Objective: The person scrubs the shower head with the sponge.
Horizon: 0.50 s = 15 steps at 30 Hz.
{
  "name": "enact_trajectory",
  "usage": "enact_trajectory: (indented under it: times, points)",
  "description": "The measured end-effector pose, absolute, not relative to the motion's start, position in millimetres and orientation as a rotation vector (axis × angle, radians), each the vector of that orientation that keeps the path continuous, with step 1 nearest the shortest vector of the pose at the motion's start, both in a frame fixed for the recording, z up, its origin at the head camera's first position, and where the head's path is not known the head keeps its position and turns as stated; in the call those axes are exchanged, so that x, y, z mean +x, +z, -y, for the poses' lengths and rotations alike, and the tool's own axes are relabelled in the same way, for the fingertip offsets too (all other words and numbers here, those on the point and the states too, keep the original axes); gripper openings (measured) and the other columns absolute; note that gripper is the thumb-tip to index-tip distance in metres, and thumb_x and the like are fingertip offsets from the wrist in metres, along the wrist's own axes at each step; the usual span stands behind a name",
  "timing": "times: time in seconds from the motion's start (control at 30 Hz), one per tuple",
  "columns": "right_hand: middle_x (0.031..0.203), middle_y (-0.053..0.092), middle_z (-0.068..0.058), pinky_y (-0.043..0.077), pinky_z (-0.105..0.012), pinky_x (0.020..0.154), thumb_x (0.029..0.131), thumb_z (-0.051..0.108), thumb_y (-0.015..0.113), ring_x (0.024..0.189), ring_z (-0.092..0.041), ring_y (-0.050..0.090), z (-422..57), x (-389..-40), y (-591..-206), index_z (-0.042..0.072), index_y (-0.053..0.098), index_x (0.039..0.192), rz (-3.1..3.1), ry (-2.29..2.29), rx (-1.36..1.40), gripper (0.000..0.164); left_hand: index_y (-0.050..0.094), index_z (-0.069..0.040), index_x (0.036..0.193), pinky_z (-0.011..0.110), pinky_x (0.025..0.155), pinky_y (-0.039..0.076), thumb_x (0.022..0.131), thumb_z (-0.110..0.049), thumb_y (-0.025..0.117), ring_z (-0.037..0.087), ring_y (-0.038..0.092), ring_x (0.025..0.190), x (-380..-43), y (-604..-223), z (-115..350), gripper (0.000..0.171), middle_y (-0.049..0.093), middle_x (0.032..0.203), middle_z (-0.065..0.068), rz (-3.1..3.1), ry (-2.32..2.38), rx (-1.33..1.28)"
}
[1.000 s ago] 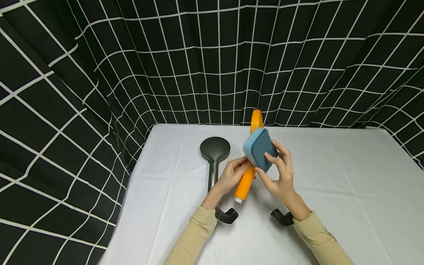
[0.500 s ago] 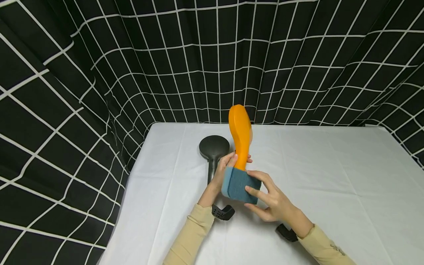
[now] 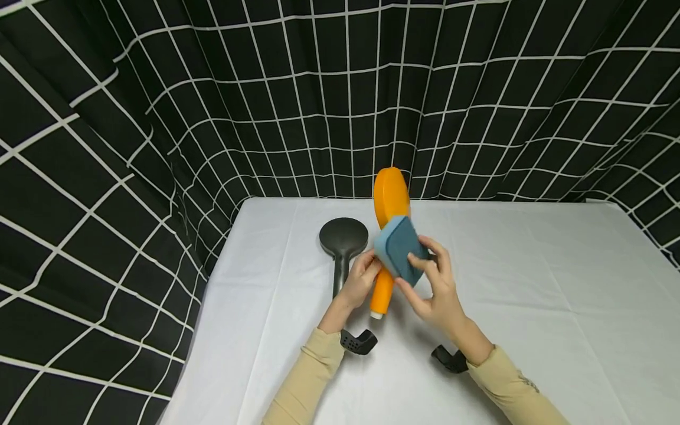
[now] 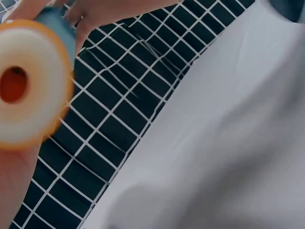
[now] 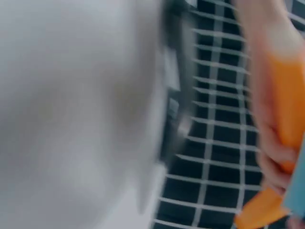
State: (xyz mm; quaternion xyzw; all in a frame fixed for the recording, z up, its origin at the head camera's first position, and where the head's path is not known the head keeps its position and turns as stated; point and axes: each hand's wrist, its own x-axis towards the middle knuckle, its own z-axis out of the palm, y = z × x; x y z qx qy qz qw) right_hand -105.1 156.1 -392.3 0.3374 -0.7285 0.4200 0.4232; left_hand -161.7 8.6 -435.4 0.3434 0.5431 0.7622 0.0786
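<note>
My left hand (image 3: pixel 358 283) grips an orange shower head (image 3: pixel 389 195) by its handle, holding it tilted above the table with the round head pointing away. A two-layer blue sponge (image 3: pixel 405 251) lies against the neck and upper handle, pinched by the thumb and fingers of my right hand (image 3: pixel 440 289). Part of the orange neck is hidden behind the sponge. In the left wrist view the white handle end (image 4: pixel 40 105) with its round hole fills the left side. The right wrist view, blurred, catches the orange handle (image 5: pixel 289 105) and an edge of the sponge (image 5: pixel 298 186).
A black shower head (image 3: pixel 344 237) lies on the white-covered table (image 3: pixel 531 283), just left of my left hand. Behind the table and along the sides hangs a black curtain (image 3: pixel 329 94) with a white grid. Black camera mounts (image 3: pixel 359 342) sit at both wrists.
The sponge goes from the neck down to the lower handle, then back up to the neck with my right hand. The orange shower head has shifted left and turned slightly.
</note>
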Motion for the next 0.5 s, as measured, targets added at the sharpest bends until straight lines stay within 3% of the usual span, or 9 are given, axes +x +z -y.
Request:
enact_trajectory:
  times: [0.17, 0.23, 0.4, 0.5]
  points:
    - [0.112, 0.043, -0.041, 0.036, -0.035, 0.1, 0.087, 0.024, 0.064, 0.108, -0.045, 0.044, -162.3, -101.5, -428.2, -0.006, 0.06, 0.101, 1.692, 0.904, 1.29, 0.033, 0.041, 0.025, 0.115, 0.028, 0.077, 0.048, 0.102, -0.021, 0.026, 0.006, 0.054, 0.081, -155.1, -413.6, -1.8, 0.051, 0.049, 0.099, 0.04, -1.746, 2.272, 0.98]
    - [0.113, 0.043, -0.041, 0.035, -0.036, 0.101, 0.087, 0.022, 0.064, 0.109, -0.044, 0.044, -164.6, -103.8, -431.6, -0.005, 0.06, 0.102, 1.672, 0.898, 1.338, 0.032, 0.04, 0.026, 0.116, 0.027, 0.076, 0.048, 0.101, -0.02, 0.024, 0.005, 0.055, 0.081, -155.0, -412.0, -1.5, 0.051, 0.053, 0.098, 0.035, -1.727, 2.262, 0.942]
    - [0.111, 0.041, -0.045, 0.038, -0.03, 0.096, 0.089, 0.026, 0.063, 0.102, -0.051, 0.043, -161.2, -108.5, -400.9, -0.014, 0.059, 0.094, 1.773, 1.044, 0.996, 0.04, 0.045, 0.022, 0.106, 0.021, 0.064, 0.046, 0.097, -0.049, 0.037, 0.009, 0.053, 0.07, -162.3, -434.9, -9.2, 0.072, 0.055, 0.082, 0.008, -1.705, 2.278, 0.942]
    - [0.116, 0.038, -0.046, 0.036, -0.024, 0.096, 0.09, 0.028, 0.061, 0.105, -0.055, 0.04, -160.6, -110.4, -385.6, -0.018, 0.055, 0.097, 1.879, 1.137, 0.719, 0.047, 0.048, 0.018, 0.102, 0.022, 0.057, 0.046, 0.101, -0.037, 0.031, 0.018, 0.054, 0.062, -162.7, -439.3, -13.4, 0.057, 0.053, 0.078, 0.023, -1.753, 2.24, 0.973]
